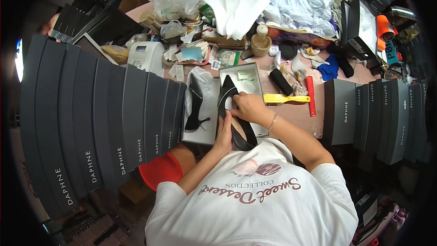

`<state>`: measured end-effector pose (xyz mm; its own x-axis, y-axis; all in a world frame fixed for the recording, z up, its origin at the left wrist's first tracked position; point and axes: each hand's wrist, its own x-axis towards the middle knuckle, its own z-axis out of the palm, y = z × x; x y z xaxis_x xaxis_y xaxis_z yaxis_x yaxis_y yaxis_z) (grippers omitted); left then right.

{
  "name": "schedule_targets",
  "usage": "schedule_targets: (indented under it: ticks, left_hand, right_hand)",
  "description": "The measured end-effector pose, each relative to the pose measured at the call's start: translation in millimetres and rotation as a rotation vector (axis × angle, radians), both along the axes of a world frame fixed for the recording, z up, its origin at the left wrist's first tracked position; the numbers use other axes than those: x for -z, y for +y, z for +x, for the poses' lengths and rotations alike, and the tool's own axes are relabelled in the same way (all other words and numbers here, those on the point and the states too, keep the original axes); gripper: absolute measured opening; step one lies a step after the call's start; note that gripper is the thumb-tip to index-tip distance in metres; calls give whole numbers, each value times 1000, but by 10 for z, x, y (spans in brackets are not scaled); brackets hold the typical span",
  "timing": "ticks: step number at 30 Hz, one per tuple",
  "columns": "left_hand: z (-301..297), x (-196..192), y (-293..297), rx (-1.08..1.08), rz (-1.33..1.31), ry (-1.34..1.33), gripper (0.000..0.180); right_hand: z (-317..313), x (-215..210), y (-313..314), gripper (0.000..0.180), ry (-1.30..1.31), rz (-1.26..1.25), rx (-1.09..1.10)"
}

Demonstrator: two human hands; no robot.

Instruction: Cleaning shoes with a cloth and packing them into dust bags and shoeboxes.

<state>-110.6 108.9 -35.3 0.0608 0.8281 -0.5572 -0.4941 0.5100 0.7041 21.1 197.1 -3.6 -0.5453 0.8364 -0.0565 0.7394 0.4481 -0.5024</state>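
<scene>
Both my hands hold a black pointed-toe high-heeled shoe (227, 93) close to my body, its toe facing away from me. My left hand (222, 137) wraps the shoe's left side. On its right, the bent fingers of my right hand (250, 108) press at the opening edge. A bracelet circles my right wrist. A similar black heeled shoe (194, 105) lies on its side in the open shoe box (208, 114), beside white tissue paper (202, 76). Partly under the held shoe is a white-lined tray or lid (256, 81), with small green-and-white packets (246, 77) in it.
Tall stacks of dark grey shoe boxes stand left (109, 114) and right (340, 111). A yellow brush-like tool (286, 98) and a red one (311, 95) lie to the right. Farther back are a white machine (145, 57), a tan bottle (260, 43) and crumpled paper (298, 9).
</scene>
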Motion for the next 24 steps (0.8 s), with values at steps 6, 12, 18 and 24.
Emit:
schedule_targets:
  ticks: [6, 12, 18, 24]
  left_hand:
    - [67, 9, -35, -22, 76, 17, 64]
    - [-87, 96, 28, -104, -49, -164, 61]
    - [5, 2, -7, -107, 86, -52, 54]
    - [-29, -22, -6, -75, 111, 32, 50]
  right_hand:
    - [-113, 209, -57, 22, 76, 172, -3]
    - [47, 14, -424, 19, 431, -116, 290]
    - [132, 64, -549, 21, 619, -73, 299]
    - [129, -48, -579, 11, 114, 60, 59]
